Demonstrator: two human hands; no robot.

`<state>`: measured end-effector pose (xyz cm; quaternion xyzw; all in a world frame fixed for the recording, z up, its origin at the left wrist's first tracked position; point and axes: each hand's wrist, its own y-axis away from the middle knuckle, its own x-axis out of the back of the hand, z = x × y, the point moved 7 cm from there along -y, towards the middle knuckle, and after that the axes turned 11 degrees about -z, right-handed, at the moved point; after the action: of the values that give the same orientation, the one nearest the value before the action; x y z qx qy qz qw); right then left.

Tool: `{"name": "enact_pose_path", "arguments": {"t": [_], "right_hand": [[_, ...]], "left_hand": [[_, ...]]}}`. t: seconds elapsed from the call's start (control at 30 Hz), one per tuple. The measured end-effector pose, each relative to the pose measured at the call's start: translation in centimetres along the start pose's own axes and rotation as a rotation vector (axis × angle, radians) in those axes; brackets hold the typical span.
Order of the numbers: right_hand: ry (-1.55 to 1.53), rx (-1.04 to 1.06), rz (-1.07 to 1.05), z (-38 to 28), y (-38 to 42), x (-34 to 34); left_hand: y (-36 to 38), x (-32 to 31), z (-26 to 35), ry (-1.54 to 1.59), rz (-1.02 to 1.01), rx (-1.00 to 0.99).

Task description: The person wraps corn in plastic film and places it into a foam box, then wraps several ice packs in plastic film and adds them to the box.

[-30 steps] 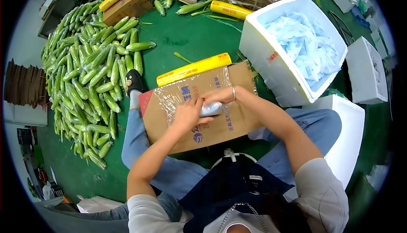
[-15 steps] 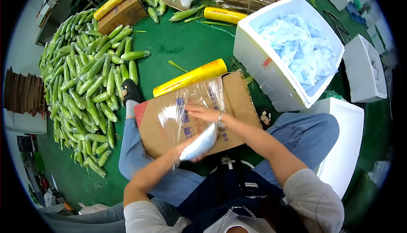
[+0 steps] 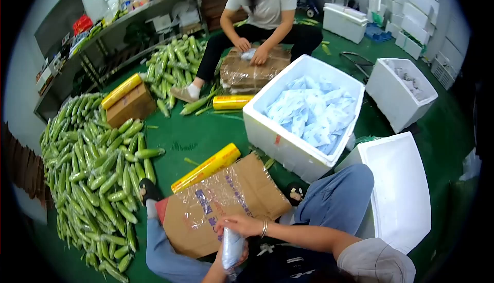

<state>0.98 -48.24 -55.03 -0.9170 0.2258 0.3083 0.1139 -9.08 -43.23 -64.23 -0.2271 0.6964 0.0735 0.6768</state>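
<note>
A pale blue ice pack in clear film (image 3: 233, 247) is held low in front of me, above the near edge of a flattened cardboard box (image 3: 180, 226). My left hand (image 3: 240, 259) is wrapped round its lower part. My right hand (image 3: 243, 225), with a bracelet at the wrist, is closed at the pack's top end; its fingertips are partly hidden. Clear film lies over the printed cardboard, and a yellow roll of film (image 3: 206, 168) rests along its far edge.
Film-wrapped green corn cobs (image 3: 98, 180) are heaped on the left. A white foam box (image 3: 278, 149) full of pale blue packs stands front right, beside another white foam box (image 3: 396, 190). Opposite, a person (image 3: 267, 5) handles a similar pack on stacked cardboard (image 3: 242, 79).
My right hand has left the film on the cardboard and now grips the pack's top. The pack has turned more upright. My view has tilted up, bringing the person opposite into sight.
</note>
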Motion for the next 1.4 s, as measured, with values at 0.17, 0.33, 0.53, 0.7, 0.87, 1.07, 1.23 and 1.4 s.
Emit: {"name": "enact_pose_path", "arguments": {"t": [0.17,0.33,0.53,0.7,0.87,1.07,1.23,1.4], "right_hand": [[0.230,0.260,1.108,-0.1,7.7,7.5],[0.921,-0.068,1.194,-3.5,9.7,1.1],[1.746,0.154,0.586,-8.2,8.7,-10.9],[1.938,0.373,0.422,-11.2,11.7,-12.6],[1.786,0.613,1.129,-22.8,22.1,-9.7],[1.479,0.712,1.734,-31.5,39.1,-9.4],[1.445,0.001,2.102,-30.6,54.9,-2.7],[1.233,-0.675,1.944,-24.5,63.1,8.1]], "left_hand": [[-4.8,-7.0,0.4,-0.402,0.494,-0.243],[-1.2,-7.4,4.8,-1.535,1.265,-0.785],[-7.2,-3.9,5.6,-0.375,0.743,-0.477],[-14.2,-8.3,2.4,-0.818,0.906,0.119],[-26.1,-15.7,-0.6,-1.526,0.583,0.387],[-41.7,-21.3,-10.9,-2.074,-0.201,0.114],[-46.6,-14.5,-17.7,-2.397,-0.704,-0.122],[-43.1,-15.7,-4.6,-2.257,-0.264,-0.056]]}}
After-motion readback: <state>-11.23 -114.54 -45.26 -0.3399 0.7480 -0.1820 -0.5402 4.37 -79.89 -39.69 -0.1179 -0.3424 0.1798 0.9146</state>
